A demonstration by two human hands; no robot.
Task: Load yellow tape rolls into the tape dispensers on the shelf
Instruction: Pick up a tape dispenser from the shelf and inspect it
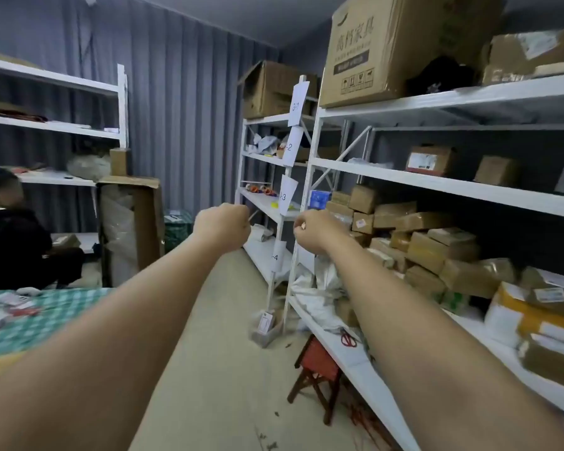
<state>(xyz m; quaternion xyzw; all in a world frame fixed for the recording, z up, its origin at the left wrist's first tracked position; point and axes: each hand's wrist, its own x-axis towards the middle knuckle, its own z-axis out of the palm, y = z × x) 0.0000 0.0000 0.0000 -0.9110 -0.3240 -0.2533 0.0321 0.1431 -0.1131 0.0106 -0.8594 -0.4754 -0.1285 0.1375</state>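
Both my arms reach forward. My left hand [222, 227] is a curled fist, nothing visible in it. My right hand [311, 231] is curled too; whether it pinches anything, I cannot tell. Beyond the fingers, on the far shelf [264, 203], orange tape dispensers [261, 189] lie, with something yellow [275, 205] just beside.

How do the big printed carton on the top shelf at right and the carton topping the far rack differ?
The printed carton looks larger in view; the far carton looks smaller, being farther off. The printed carton bears dark characters, a dark label and handling symbols; the far carton shows no print I can make out. The far carton's top flap stands open at its left; the printed carton's top runs out of frame. Both are brown cardboard on white racks' top shelves.
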